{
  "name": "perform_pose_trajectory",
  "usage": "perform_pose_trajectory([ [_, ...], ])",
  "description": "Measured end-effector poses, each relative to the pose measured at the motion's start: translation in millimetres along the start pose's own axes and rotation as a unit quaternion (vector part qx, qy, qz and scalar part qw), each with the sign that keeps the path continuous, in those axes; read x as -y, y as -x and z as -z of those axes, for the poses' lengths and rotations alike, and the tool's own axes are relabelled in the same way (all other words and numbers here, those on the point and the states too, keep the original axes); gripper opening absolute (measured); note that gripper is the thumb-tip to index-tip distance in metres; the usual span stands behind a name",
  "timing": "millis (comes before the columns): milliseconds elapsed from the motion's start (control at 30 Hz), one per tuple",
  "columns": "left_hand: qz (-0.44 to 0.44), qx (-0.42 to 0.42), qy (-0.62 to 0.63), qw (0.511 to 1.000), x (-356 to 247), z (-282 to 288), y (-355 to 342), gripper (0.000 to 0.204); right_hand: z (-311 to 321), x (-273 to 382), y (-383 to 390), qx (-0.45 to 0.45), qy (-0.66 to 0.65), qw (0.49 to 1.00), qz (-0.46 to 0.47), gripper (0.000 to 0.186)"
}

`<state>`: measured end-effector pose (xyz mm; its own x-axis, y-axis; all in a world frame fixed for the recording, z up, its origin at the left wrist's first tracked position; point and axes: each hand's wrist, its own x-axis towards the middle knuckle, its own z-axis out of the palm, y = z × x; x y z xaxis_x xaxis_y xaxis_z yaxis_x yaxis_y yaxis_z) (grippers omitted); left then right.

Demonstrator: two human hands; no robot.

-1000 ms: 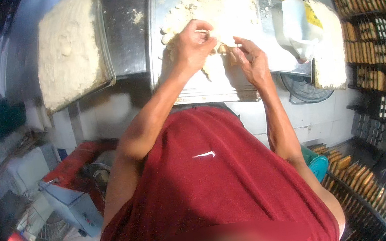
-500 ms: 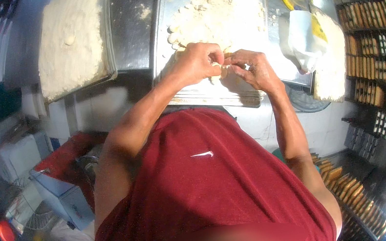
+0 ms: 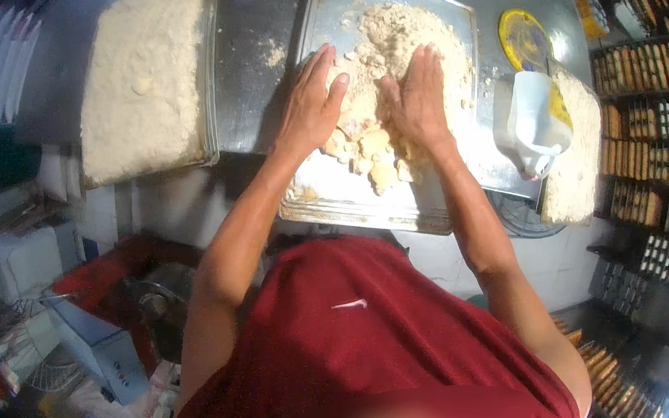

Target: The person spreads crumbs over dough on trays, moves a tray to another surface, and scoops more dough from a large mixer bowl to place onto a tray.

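A metal baking tray [image 3: 309,198] in front of me bears a heap of pale crumbly dough [image 3: 393,30]. Several yellowish dough lumps [image 3: 378,151] lie on its near part, between my wrists. My left hand [image 3: 311,103] is at the left side of the heap, fingers stretched out and thumb apart, palm facing the crumbs. On the right side my right hand [image 3: 420,103] rests against the crumbs, its fingers straight and pointing away from me. Neither hand grips anything; the palms are mostly hidden.
To the left stands a tray filled with flattened pale dough or crumbs [image 3: 150,81]. On the right are a white plastic scoop-like container [image 3: 534,117], a yellow round lid [image 3: 524,38] and another flour-covered tray [image 3: 581,149]. Racks of baked pieces [image 3: 653,70] line the far right.
My hands were pinched together over a small piece of dough near the tray's front. Now they are apart, opened, and farther forward at the heap's sides. Dough lumps show between them.
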<state>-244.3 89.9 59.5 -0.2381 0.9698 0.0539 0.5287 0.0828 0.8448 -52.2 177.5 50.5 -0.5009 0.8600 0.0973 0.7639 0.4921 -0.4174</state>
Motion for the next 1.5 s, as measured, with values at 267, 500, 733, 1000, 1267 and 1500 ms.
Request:
perform_pose_trajectory([
  [267,0.011,0.002,0.026,1.0,19,-11,-83,0.069,-2,13,-37,0.01,0.025,0.996,0.084,0.083],
  [500,0.018,-0.007,0.016,1.0,34,-27,-128,0.067,-37,15,-96,0.01,-0.002,1.0,-0.021,0.081],
  [733,0.033,-0.023,0.091,0.995,36,-32,-139,0.068,-67,-6,-135,-0.044,-0.027,0.981,0.185,0.069],
  [1000,0.011,0.026,-0.088,0.996,40,-39,-172,0.073,-31,-22,-161,0.024,-0.013,0.993,0.117,0.069],
  [1267,-0.079,0.076,-0.277,0.955,21,-86,-182,0.075,6,-125,-119,-0.057,-0.157,0.981,-0.099,0.076],
  [1500,-0.103,0.096,-0.278,0.95,-8,-129,-204,0.075,4,-136,-121,-0.087,-0.134,0.984,-0.079,0.072],
])
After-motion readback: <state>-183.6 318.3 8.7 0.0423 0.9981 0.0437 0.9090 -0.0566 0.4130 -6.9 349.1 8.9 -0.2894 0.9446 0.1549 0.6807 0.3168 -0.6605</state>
